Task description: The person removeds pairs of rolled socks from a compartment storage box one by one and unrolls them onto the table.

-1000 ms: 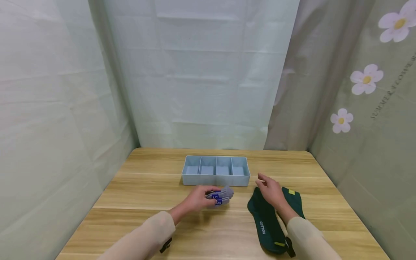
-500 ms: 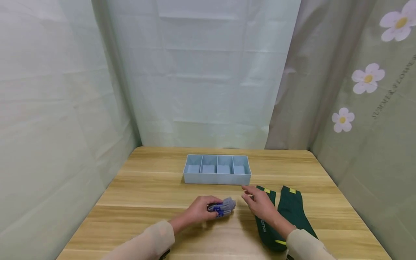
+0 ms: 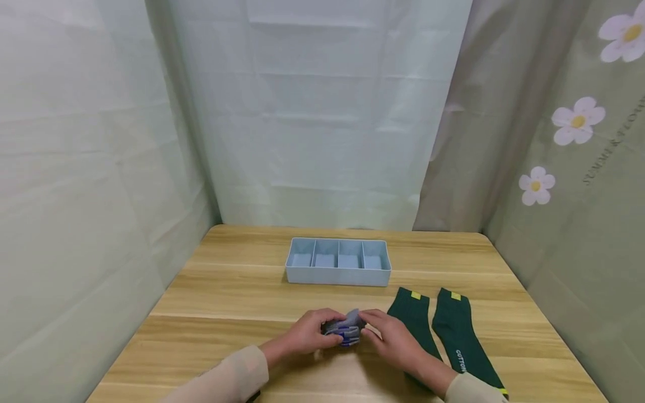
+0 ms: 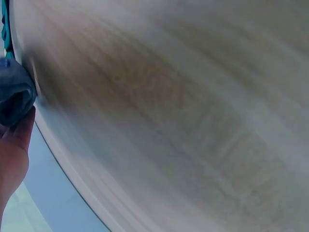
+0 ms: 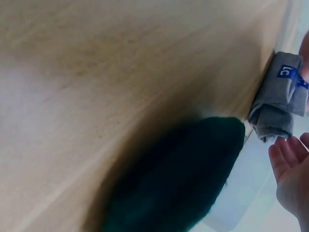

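Note:
A rolled bundle of grey socks point(image 3: 346, 330) with blue lettered patches is held just above the table in the head view. My left hand point(image 3: 311, 334) grips its left side between thumb and fingers. From the right, my right hand point(image 3: 395, 342) brings its fingertips against the other end, fingers fairly straight in the right wrist view, where the grey roll point(image 5: 280, 87) shows its blue label. Only the roll's open end point(image 4: 17, 96) appears at the edge of the left wrist view. One green sock point(image 3: 413, 313) lies partly behind my right forearm; another green sock point(image 3: 459, 330) lies beside it.
A light blue tray point(image 3: 339, 276) with several compartments stands at the back middle of the wooden table point(image 3: 227, 291). Hanging cloth point(image 3: 322, 140) closes off the back and both sides. A green sock point(image 5: 178, 174) looms near the right wrist camera.
My right hand has moved left, off the green socks, to the grey bundle. My left hand has brought the bundle slightly nearer to me.

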`<state>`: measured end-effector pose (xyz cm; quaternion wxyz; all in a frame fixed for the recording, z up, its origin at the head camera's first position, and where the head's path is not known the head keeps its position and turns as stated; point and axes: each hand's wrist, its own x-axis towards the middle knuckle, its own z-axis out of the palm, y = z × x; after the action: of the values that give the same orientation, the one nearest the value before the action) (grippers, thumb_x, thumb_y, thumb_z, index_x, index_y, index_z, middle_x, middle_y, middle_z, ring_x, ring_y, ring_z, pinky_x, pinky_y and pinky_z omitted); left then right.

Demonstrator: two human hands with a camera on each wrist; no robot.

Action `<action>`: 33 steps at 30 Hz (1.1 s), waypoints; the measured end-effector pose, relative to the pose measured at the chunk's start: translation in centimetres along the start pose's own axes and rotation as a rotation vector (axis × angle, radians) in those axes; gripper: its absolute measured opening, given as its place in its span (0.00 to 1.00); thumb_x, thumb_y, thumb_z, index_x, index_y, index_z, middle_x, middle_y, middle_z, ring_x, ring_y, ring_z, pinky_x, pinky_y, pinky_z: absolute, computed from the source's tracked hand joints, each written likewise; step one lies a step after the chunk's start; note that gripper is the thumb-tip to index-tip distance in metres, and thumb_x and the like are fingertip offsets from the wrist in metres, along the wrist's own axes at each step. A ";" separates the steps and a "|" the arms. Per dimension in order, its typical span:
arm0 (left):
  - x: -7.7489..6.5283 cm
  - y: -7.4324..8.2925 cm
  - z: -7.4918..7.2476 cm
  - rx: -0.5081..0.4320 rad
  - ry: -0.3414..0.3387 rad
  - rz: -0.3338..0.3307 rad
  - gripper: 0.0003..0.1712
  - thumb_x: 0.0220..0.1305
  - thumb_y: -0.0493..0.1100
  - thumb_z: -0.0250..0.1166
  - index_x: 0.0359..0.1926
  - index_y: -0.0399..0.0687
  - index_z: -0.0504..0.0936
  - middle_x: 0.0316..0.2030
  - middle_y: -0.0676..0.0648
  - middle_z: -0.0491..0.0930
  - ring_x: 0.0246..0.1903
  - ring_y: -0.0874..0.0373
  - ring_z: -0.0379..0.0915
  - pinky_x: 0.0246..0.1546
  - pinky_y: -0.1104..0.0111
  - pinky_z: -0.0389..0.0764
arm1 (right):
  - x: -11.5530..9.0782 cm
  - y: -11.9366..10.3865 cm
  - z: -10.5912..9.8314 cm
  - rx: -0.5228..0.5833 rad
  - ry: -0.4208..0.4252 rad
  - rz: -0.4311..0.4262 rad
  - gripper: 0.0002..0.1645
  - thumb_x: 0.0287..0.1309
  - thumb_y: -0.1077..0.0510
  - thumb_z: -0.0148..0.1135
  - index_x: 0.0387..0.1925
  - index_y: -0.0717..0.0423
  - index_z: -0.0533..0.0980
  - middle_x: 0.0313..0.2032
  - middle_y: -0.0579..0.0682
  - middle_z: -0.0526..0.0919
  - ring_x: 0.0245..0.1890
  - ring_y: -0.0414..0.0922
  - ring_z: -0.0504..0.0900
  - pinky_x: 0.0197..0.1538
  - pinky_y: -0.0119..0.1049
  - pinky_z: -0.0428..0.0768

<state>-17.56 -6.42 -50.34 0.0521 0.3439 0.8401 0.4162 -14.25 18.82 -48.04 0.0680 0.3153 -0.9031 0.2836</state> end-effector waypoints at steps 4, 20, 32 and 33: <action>-0.1 0.2 -0.5 -0.053 -0.006 -0.025 0.20 0.71 0.50 0.61 0.57 0.43 0.81 0.52 0.46 0.82 0.51 0.57 0.78 0.50 0.68 0.79 | -0.1 -0.3 0.1 -0.036 0.002 -0.007 0.21 0.68 0.57 0.61 0.60 0.58 0.77 0.57 0.50 0.80 0.56 0.47 0.80 0.55 0.47 0.79; 0.4 -0.1 -1.0 -0.087 0.003 -0.116 0.14 0.66 0.41 0.68 0.50 0.43 0.85 0.45 0.50 0.85 0.43 0.63 0.79 0.46 0.68 0.80 | -0.9 -1.5 1.9 -0.160 -0.200 -0.107 0.17 0.68 0.51 0.62 0.54 0.53 0.82 0.51 0.46 0.81 0.53 0.42 0.79 0.53 0.40 0.80; 0.5 -0.1 -1.6 -0.147 -0.005 -0.172 0.12 0.66 0.40 0.67 0.49 0.43 0.85 0.44 0.50 0.85 0.43 0.59 0.79 0.43 0.69 0.79 | -0.5 -2.7 3.6 -0.267 -0.163 -0.169 0.16 0.61 0.54 0.68 0.50 0.53 0.84 0.49 0.47 0.83 0.50 0.41 0.80 0.50 0.34 0.81; 0.5 -0.1 -1.6 -0.147 -0.010 -0.175 0.12 0.66 0.40 0.67 0.49 0.43 0.85 0.44 0.51 0.85 0.43 0.60 0.79 0.44 0.69 0.79 | -0.6 -2.7 3.7 -0.280 -0.180 -0.167 0.17 0.61 0.53 0.69 0.51 0.54 0.84 0.49 0.47 0.83 0.50 0.41 0.80 0.50 0.34 0.81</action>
<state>-18.63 -7.19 -49.26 0.1175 0.2666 0.8337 0.4691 -11.93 15.32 -49.97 0.0534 0.4008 -0.9068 0.1190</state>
